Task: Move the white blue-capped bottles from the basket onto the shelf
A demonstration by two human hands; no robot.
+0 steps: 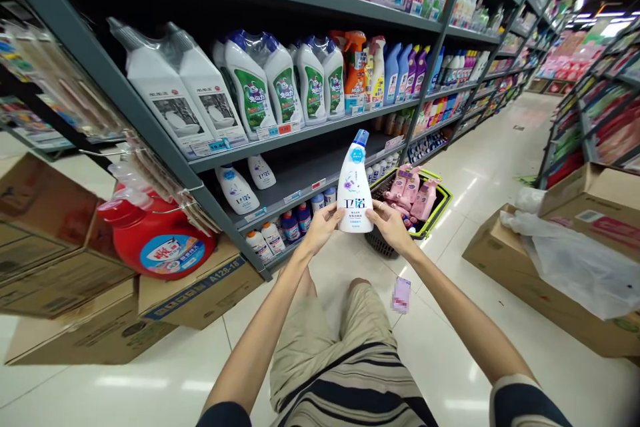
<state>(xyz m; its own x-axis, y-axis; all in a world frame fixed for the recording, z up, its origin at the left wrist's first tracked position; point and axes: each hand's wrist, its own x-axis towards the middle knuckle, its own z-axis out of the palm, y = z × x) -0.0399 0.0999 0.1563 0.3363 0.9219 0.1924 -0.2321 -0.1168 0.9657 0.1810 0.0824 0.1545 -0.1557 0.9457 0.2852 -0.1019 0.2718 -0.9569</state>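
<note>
A white bottle (355, 183) with a blue cap and blue lettering is held upright in front of me, its label facing me. My left hand (323, 230) grips its lower left side, and my right hand (391, 225) grips its lower right side. Beyond it, two similar white bottles (237, 192) stand at the left of a lower shelf (295, 177). Just past my right hand, a black basket (383, 240) with a yellow-green rim sits on the floor, holding several pink packages (407, 190).
Large white bottles (170, 93) and green-labelled bottles fill the shelf above. A red detergent jug (165, 247) rests on cardboard boxes (200, 287) at the left. An open carton (540, 280) with clear plastic stands at the right. A pink phone-like item (401, 295) lies on the floor.
</note>
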